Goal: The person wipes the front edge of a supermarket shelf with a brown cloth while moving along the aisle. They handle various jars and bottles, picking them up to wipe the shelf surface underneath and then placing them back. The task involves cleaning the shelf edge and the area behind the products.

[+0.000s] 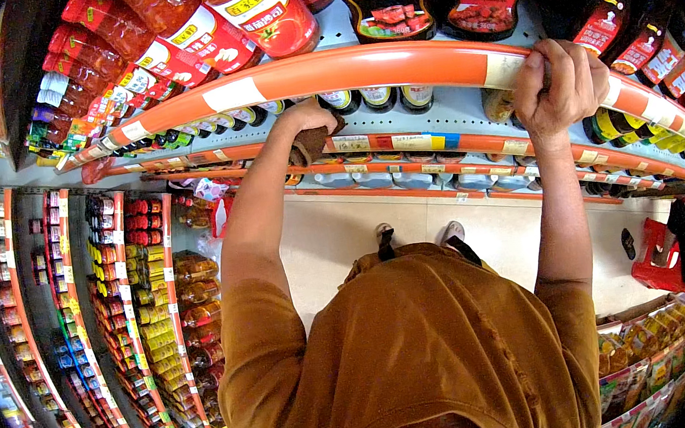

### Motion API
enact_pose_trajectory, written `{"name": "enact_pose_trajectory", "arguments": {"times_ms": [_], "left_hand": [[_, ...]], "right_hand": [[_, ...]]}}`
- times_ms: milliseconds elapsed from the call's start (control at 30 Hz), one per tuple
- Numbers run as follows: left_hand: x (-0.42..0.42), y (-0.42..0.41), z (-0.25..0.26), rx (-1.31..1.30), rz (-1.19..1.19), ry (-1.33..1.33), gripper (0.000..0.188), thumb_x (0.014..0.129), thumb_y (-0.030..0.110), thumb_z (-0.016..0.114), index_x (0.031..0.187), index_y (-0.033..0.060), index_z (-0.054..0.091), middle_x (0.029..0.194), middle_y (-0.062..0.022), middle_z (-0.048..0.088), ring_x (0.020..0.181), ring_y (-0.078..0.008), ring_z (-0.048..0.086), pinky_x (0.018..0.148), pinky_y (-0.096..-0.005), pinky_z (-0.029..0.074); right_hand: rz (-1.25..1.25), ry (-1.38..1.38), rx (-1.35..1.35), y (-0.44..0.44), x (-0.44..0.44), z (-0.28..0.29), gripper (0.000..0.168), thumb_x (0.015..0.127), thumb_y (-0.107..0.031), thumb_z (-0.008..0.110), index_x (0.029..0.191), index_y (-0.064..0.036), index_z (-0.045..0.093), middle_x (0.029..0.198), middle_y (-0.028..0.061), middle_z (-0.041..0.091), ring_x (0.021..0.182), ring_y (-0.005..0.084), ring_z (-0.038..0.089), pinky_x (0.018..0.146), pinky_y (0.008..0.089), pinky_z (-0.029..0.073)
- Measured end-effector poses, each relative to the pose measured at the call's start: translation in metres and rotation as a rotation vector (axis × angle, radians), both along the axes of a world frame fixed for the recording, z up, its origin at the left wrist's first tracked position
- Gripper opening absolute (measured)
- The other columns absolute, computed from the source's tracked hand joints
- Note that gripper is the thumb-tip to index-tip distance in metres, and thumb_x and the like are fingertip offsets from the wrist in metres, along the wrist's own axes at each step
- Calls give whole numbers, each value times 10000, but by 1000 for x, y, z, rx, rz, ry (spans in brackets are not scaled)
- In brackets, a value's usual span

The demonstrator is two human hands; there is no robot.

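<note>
My left hand (305, 118) is closed around a bunched brown cloth (308, 148), just under the orange front rail (389, 66) of the upper shelf. Below it runs a lower shelf rail (372, 142) with price labels. Dark bottles with pale labels (377, 97) stand behind the cloth, mostly hidden by the upper rail. Further right, my right hand (564, 87) grips the upper rail, its fingers curled over the edge. A jar (497, 105) on the lower shelf sits partly hidden beside that hand.
Red sauce bottles (263, 14) and dark sauce bottles (385, 0) line the upper shelf close to its edge. Lower down are large clear containers (373, 179). Another stocked shelf unit (131, 301) rises at left. A red plastic item (658, 257) stands on the tiled floor (508, 220) at right.
</note>
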State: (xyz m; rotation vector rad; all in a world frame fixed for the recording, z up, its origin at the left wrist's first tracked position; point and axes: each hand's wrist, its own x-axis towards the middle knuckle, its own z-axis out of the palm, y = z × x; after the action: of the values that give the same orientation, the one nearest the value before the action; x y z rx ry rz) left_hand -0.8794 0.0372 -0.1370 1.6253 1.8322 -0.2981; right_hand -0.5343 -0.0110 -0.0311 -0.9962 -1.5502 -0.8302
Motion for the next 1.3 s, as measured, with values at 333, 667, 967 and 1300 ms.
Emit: {"name": "enact_pose_trajectory", "arguments": {"times_ms": [333, 667, 967, 1300], "left_hand": [[-47, -25, 22, 125, 92, -154, 371, 532, 271, 607, 720, -49, 592, 738, -162, 587, 662, -240, 542, 592, -367, 415], [-14, -29, 17, 173, 121, -49, 415, 535, 279, 613, 843, 4, 655, 878, -191, 641, 834, -302, 616, 688, -348, 470], [8, -8, 8, 49, 54, -32, 713, 491, 253, 697, 1093, -73, 497, 979, -180, 611, 861, -269, 598, 713, -330, 469], [-5, -1, 5, -10, -19, 48, 430, 482, 212, 677, 785, -81, 592, 820, -165, 599, 745, -239, 582, 628, -326, 457]], "right_hand": [[-7, -12, 8, 3, 1, -2, 86, 670, -165, 592, 747, -140, 620, 727, -11, 586, 676, 194, 491, 661, 313, 351], [-18, -7, -16, 0, 0, -1, 94, 668, -153, 593, 756, -135, 620, 724, -5, 583, 668, 199, 484, 659, 318, 347], [-39, -14, -15, -3, -3, 2, 77, 662, -137, 595, 736, -136, 619, 731, -1, 587, 683, 192, 502, 671, 316, 351], [-32, -1, -41, -4, -4, 3, 93, 653, -157, 605, 743, -143, 621, 725, -6, 575, 701, 197, 503, 683, 324, 348]]}}
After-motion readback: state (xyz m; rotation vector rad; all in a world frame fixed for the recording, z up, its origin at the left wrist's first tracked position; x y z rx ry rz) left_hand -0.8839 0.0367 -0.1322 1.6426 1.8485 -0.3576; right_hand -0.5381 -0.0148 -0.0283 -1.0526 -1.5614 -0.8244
